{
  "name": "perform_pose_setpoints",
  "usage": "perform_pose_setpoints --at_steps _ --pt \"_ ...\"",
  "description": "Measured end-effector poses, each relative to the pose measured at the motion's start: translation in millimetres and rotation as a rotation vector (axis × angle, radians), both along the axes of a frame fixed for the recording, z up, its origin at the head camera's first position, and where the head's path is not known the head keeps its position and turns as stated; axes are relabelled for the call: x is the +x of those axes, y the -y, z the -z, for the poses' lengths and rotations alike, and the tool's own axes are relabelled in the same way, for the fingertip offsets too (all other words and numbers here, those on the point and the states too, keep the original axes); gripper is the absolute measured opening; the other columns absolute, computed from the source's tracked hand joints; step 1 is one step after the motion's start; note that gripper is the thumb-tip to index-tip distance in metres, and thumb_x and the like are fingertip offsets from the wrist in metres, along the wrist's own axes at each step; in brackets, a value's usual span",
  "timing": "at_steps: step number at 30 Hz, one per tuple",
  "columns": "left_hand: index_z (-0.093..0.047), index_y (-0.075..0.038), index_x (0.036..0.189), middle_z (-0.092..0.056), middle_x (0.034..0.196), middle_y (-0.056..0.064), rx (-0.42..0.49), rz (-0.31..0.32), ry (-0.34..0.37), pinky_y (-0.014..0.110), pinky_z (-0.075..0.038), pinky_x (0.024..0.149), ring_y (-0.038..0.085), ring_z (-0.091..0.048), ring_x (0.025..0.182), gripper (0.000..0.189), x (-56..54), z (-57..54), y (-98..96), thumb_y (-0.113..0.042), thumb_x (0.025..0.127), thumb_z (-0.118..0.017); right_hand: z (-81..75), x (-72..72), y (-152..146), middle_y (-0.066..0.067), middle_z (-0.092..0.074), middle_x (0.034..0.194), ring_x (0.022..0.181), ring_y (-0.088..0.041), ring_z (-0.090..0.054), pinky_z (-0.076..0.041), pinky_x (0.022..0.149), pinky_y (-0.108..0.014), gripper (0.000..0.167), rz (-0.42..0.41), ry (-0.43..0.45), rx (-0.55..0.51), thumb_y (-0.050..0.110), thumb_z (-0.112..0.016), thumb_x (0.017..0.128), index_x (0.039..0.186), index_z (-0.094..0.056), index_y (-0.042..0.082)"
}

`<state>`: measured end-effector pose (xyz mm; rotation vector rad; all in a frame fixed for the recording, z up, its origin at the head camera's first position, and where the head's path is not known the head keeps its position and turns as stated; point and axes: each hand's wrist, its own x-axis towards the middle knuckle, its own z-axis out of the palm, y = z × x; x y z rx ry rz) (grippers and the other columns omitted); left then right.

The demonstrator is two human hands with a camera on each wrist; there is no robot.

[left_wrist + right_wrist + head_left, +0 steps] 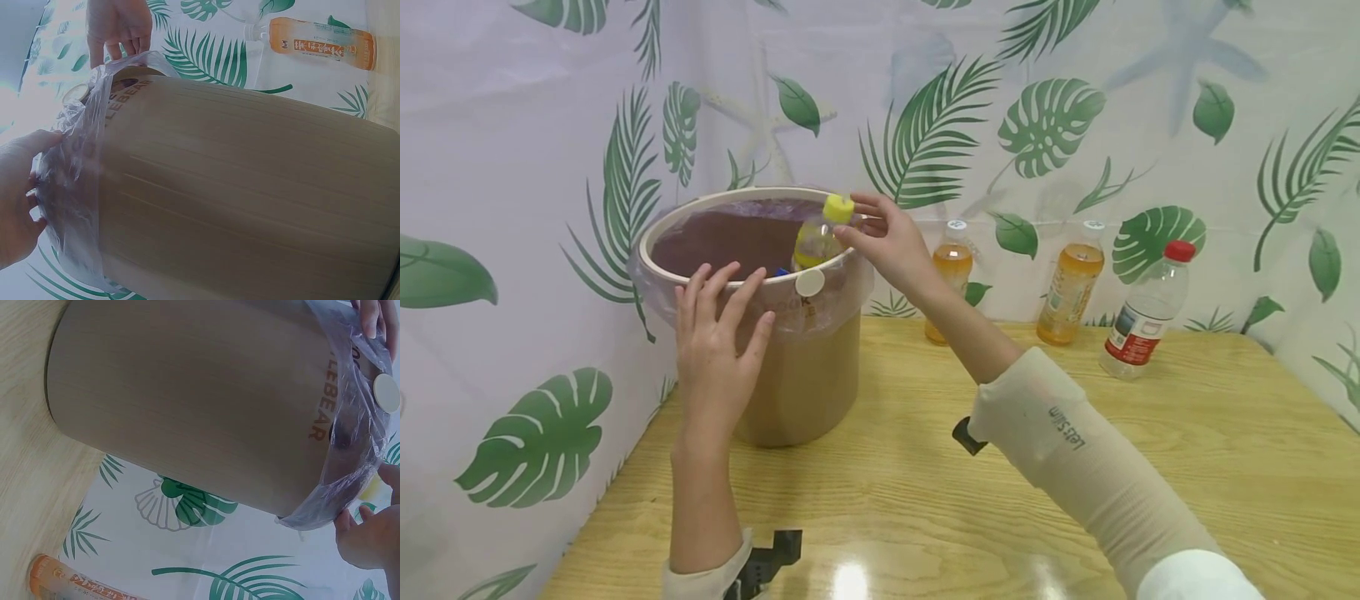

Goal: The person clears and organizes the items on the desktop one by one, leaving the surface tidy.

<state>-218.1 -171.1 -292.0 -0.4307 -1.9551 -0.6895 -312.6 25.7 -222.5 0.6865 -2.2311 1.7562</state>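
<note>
A clear bottle with a yellow cap and yellow liquid leans inside the bin's mouth, its base hidden behind the rim. My right hand is beside its neck, thumb at the shoulder and fingers loosely spread; I see no firm hold. In the right wrist view a yellow patch shows behind that hand. My left hand rests spread fingers on the near rim of the brown bin. The bin has a clear plastic liner folded over its edge. A small blue piece shows at the rim.
Two bottles of orange drink and a clear bottle with a red cap stand at the back right of the wooden table. A leaf-patterned sheet hangs behind and at the left.
</note>
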Motion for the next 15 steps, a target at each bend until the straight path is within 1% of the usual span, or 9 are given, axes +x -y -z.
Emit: perform_pose_setpoints --at_steps 4,9,15 --pt "-0.058 -0.013 0.123 -0.046 0.131 0.010 -0.002 0.000 -0.002 0.043 -0.006 0.110 0.026 -0.025 0.131 0.039 0.0 0.6 0.2 -0.012 0.085 -0.065 0.8 -0.7 -0.7 -0.013 -0.050 0.127 0.115 -0.026 -0.049 -0.041 0.093 -0.023 0.052 0.003 -0.024 0.002 0.013 -0.066 0.085 0.131 -0.045 0.001" --pt "-0.058 -0.013 0.124 -0.045 0.131 0.010 -0.006 -0.001 -0.001 0.043 -0.006 0.110 0.026 -0.025 0.131 0.039 0.0 0.6 0.3 -0.012 0.085 -0.065 -0.2 0.6 -2.2 -0.014 -0.050 0.127 0.114 -0.024 -0.049 -0.041 0.094 -0.024 0.052 0.012 -0.036 0.009 0.013 -0.067 0.085 0.131 -0.045 0.001" --pt "-0.058 -0.013 0.124 -0.045 0.131 0.010 -0.003 0.001 -0.002 0.043 -0.006 0.110 0.027 -0.025 0.131 0.039 -0.1 0.2 0.4 -0.012 0.085 -0.065 -1.0 3.1 -8.4 -0.015 -0.052 0.125 0.110 -0.023 -0.053 -0.045 0.090 -0.027 0.051 0.028 -0.052 -0.013 0.014 -0.067 0.084 0.130 -0.046 0.003"
